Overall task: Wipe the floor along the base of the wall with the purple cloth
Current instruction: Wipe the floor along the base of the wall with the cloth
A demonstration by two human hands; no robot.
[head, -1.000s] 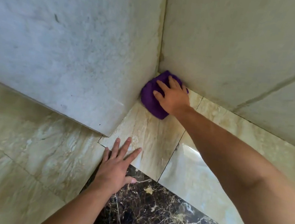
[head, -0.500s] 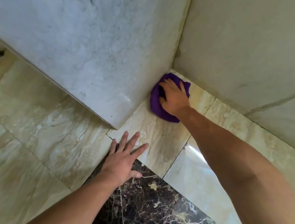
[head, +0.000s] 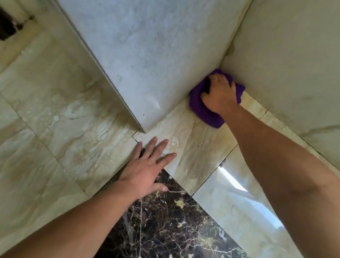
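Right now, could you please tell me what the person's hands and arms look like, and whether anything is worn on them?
Both are bare. The left hand and right hand wear no gloves, rings, watch or bracelet that shows. Both forearms are uncovered to the frame's edge, with no sleeve or cuff visible. Fingernails on the left hand look short and unpainted.

Bright, even daylight; source not in frame. Sharp white glare streak on the glossy floor tile (head: 233,179) just below the right forearm (head: 277,162), with a softer sheen spreading below it. Shadows weak: a thin dark one under the left hand (head: 143,172), slight dimming in the wall corner (head: 231,49). Wide-angle bending: wall edges lean and curve toward frame borders. Fine detail is soft throughout; the forearms nearest the lens are a little blurred.
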